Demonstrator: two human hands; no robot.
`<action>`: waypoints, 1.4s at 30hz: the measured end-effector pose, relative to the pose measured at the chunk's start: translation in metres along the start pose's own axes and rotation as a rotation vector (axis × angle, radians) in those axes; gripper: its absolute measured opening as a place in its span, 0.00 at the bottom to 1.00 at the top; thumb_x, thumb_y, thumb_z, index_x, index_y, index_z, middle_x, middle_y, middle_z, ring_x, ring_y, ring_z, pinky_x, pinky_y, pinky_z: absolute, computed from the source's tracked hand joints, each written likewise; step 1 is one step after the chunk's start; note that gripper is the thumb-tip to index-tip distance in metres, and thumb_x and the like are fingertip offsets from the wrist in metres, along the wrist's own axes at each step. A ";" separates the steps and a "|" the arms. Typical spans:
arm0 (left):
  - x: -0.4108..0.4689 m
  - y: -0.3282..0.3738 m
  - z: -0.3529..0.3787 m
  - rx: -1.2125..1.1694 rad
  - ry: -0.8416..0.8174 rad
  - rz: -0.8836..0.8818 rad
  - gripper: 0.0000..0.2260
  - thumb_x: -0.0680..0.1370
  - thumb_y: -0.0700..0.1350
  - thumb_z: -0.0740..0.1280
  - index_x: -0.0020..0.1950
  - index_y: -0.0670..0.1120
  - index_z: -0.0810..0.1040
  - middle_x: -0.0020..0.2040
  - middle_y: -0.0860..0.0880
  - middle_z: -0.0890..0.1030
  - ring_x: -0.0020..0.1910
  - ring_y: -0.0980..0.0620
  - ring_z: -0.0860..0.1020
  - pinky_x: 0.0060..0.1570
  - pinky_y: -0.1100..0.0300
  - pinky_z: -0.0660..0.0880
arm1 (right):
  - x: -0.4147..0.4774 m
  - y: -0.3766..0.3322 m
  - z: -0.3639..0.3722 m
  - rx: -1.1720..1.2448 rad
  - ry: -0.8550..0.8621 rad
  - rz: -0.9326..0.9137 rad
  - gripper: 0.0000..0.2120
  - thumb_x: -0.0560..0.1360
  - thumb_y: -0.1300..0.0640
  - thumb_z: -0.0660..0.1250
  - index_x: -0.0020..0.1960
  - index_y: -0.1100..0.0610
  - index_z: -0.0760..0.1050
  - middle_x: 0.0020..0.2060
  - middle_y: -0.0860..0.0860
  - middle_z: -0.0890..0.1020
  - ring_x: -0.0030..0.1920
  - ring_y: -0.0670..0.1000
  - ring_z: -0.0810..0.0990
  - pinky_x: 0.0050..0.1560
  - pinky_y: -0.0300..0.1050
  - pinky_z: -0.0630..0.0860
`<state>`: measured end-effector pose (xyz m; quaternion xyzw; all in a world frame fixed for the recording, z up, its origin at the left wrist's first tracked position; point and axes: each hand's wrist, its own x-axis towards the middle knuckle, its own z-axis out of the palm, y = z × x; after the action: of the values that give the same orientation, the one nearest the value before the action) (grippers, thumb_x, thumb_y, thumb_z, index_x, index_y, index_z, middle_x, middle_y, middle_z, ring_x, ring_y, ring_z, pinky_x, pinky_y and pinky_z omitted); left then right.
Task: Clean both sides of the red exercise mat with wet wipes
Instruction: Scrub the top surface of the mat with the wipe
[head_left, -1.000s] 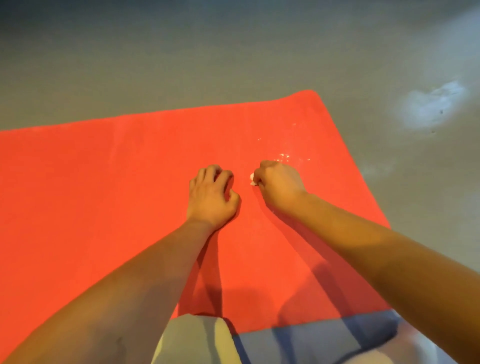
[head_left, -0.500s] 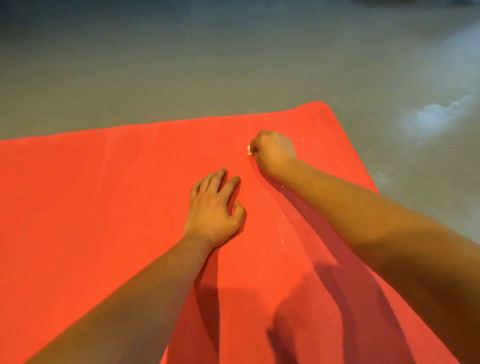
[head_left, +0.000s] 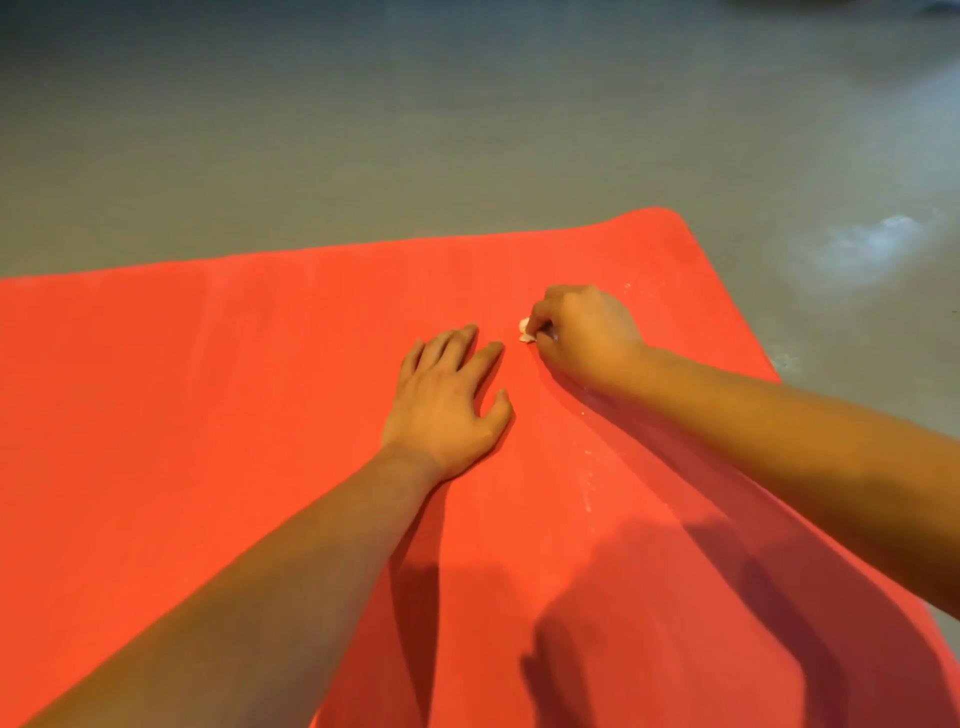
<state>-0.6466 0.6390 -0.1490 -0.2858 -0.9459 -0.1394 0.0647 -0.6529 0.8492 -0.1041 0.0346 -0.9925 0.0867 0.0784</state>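
Palm down on the red mat (head_left: 208, 415), my left hand (head_left: 447, 405) lies flat with its fingers straight and slightly spread, holding nothing. Just to its right, my right hand (head_left: 582, 338) is curled around a small white wipe (head_left: 525, 331) and holds it down against the mat. Only a crumpled scrap of the wipe shows, poking out from my bent fingers on the side facing my left hand. That scrap sits just beyond the tip of my left forefinger, near it but not touching. Both hands are close to the mat's far right corner, and my forearms stretch over the mat, casting shadows on it. A trail of pale specks (head_left: 588, 467) glints on the mat below my right forearm, with a few more beside my right knuckles. The mat lies spread flat on a grey floor (head_left: 415, 130), which bears a whitish smear (head_left: 872, 244) off to the right, apart from the mat.
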 end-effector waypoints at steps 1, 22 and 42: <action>0.000 0.000 0.000 -0.003 0.001 -0.003 0.28 0.77 0.62 0.59 0.77 0.57 0.72 0.80 0.49 0.67 0.78 0.46 0.64 0.78 0.41 0.59 | 0.012 0.001 0.000 0.000 0.002 0.020 0.12 0.72 0.58 0.66 0.50 0.49 0.85 0.49 0.50 0.84 0.51 0.58 0.82 0.42 0.46 0.72; 0.002 -0.001 -0.001 0.008 0.024 -0.014 0.27 0.78 0.63 0.60 0.75 0.57 0.73 0.79 0.50 0.69 0.77 0.47 0.65 0.77 0.42 0.60 | 0.080 0.020 0.009 -0.106 0.044 0.054 0.13 0.72 0.60 0.66 0.52 0.50 0.85 0.51 0.53 0.84 0.51 0.61 0.81 0.40 0.45 0.67; 0.006 0.001 -0.002 0.048 0.040 -0.016 0.27 0.76 0.64 0.60 0.73 0.57 0.76 0.76 0.49 0.72 0.74 0.47 0.68 0.75 0.41 0.62 | -0.034 -0.006 -0.013 -0.008 -0.043 -0.052 0.09 0.72 0.55 0.68 0.49 0.48 0.84 0.46 0.49 0.81 0.47 0.58 0.82 0.40 0.49 0.76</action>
<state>-0.6510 0.6418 -0.1455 -0.2739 -0.9497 -0.1227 0.0892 -0.6173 0.8472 -0.0963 0.0619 -0.9931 0.0798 0.0595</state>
